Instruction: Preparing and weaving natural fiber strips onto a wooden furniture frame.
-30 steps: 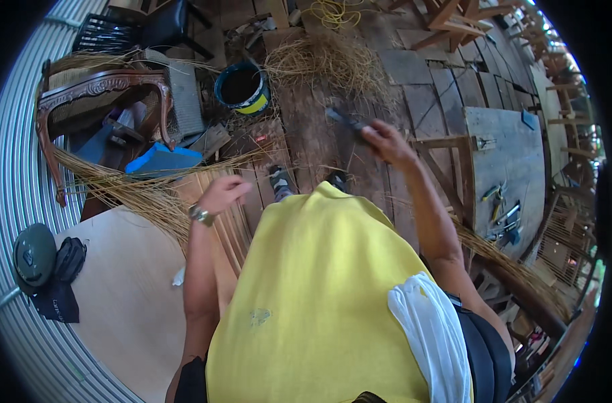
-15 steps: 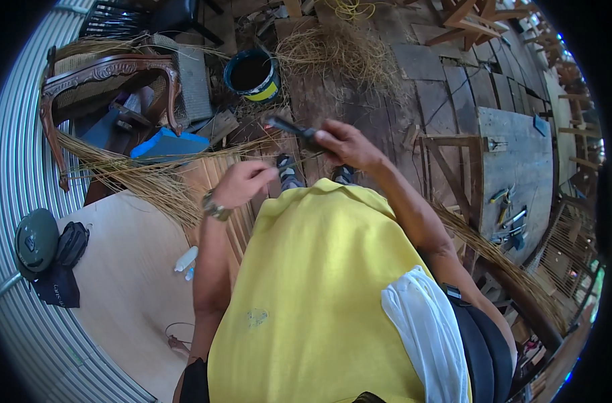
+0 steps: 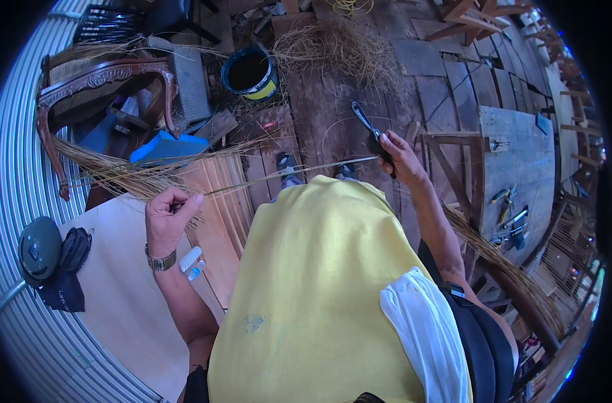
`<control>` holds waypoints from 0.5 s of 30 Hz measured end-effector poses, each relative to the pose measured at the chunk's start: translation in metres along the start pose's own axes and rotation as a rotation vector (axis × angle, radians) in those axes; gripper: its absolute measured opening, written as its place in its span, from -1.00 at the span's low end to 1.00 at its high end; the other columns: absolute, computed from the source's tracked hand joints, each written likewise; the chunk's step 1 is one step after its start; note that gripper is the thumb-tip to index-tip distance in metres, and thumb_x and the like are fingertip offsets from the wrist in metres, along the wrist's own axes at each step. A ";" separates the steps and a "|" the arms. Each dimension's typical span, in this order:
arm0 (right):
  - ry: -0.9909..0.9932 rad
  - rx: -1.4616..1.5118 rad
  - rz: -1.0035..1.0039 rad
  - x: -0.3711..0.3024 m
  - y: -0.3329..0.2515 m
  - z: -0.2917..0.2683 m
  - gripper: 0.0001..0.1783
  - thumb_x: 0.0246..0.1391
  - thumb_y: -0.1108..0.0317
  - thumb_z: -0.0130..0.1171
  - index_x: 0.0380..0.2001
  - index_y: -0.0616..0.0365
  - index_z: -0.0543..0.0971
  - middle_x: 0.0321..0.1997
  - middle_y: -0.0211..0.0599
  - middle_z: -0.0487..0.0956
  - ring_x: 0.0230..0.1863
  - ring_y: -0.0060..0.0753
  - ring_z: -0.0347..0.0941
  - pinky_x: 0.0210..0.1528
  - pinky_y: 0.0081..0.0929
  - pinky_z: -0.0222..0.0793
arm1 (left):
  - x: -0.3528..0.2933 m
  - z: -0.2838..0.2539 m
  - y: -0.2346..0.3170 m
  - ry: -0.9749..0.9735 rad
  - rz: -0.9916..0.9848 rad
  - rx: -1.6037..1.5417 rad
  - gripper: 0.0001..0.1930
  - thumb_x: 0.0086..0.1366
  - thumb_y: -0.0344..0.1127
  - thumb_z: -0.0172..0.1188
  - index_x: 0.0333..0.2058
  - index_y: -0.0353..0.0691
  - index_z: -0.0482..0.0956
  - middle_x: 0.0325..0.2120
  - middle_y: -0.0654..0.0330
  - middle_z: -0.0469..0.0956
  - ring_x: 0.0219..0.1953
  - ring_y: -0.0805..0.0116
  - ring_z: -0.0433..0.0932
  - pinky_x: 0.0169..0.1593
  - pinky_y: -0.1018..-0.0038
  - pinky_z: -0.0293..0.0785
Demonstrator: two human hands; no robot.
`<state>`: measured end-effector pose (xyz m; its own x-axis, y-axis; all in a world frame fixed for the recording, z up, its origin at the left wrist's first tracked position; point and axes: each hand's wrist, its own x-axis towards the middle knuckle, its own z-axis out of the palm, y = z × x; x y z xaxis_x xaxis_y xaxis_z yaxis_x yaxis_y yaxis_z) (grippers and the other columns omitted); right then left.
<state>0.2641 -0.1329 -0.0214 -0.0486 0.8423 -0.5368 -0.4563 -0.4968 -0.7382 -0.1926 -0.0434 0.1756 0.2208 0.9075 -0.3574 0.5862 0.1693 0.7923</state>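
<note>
My left hand (image 3: 169, 218), with a watch at its wrist, is closed with thumb against fingers, pinching a thin cane strand (image 3: 269, 178). The strand runs nearly straight across my front toward my right hand (image 3: 401, 158). That hand is wrapped round a dark-handled metal tool (image 3: 365, 117), whose narrow looped end points up and away to the left. Its exact kind is unclear. Close to the right fingers the strand's line looks pale, and whether they grip it too is hidden. Beyond my left hand lies a loose bundle of cane strands (image 3: 128, 176).
A carved wooden chair frame (image 3: 111, 70) and blue foam block (image 3: 168, 146) are at the left. A bucket (image 3: 251, 75) of dark contents stands ahead, beside tangled cane scraps (image 3: 333, 50). Pliers (image 3: 502, 198) and other tools lie on a board (image 3: 514, 154) at the right.
My hands have moved apart: the left toward the left and nearer me, the right to the right. The cane strand now stretches between them, and the tool has turned more upright.
</note>
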 end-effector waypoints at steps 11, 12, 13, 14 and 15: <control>0.032 0.092 0.044 -0.019 0.026 -0.012 -0.74 0.28 0.08 0.02 -0.39 -0.01 0.37 -0.65 -0.44 0.41 -0.79 -0.72 0.19 -0.75 -0.76 0.05 | 0.017 0.016 0.025 -0.012 0.079 -0.013 -0.78 0.18 -0.36 0.33 -0.56 -0.25 0.49 -0.67 0.49 0.38 -0.59 0.77 0.23 -0.52 0.73 0.14; 0.027 0.107 0.049 -0.021 0.028 -0.013 -0.74 0.28 0.08 0.02 -0.39 -0.01 0.37 -0.65 -0.44 0.42 -0.79 -0.71 0.18 -0.75 -0.75 0.06 | 0.019 0.016 0.026 -0.021 0.072 -0.011 -0.77 0.18 -0.36 0.33 -0.56 -0.25 0.48 -0.67 0.49 0.39 -0.59 0.77 0.23 -0.51 0.73 0.14; 0.028 0.124 0.048 -0.025 0.027 -0.011 -0.74 0.28 0.08 0.02 -0.38 -0.01 0.38 -0.65 -0.44 0.41 -0.79 -0.71 0.18 -0.75 -0.75 0.07 | 0.022 0.017 0.027 -0.030 0.066 -0.008 -0.77 0.18 -0.36 0.33 -0.57 -0.25 0.47 -0.66 0.48 0.39 -0.59 0.77 0.23 -0.51 0.73 0.15; 0.034 0.132 0.041 -0.027 0.028 -0.012 -0.74 0.28 0.08 0.02 -0.38 -0.01 0.38 -0.65 -0.44 0.41 -0.79 -0.71 0.18 -0.75 -0.75 0.07 | 0.025 0.019 0.028 -0.038 0.073 -0.003 -0.77 0.18 -0.36 0.33 -0.57 -0.25 0.47 -0.66 0.48 0.39 -0.59 0.77 0.23 -0.51 0.73 0.15; 0.034 0.148 0.056 -0.030 0.030 -0.013 -0.75 0.28 0.08 0.02 -0.37 -0.01 0.38 -0.64 -0.44 0.41 -0.79 -0.70 0.18 -0.75 -0.75 0.07 | 0.027 0.021 0.029 -0.039 0.070 -0.011 -0.75 0.18 -0.35 0.33 -0.57 -0.25 0.46 -0.67 0.49 0.37 -0.59 0.77 0.21 -0.51 0.73 0.13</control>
<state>0.2634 -0.1755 -0.0331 -0.0482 0.8054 -0.5907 -0.5800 -0.5041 -0.6399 -0.1533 -0.0224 0.1791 0.2911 0.9016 -0.3200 0.5597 0.1107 0.8213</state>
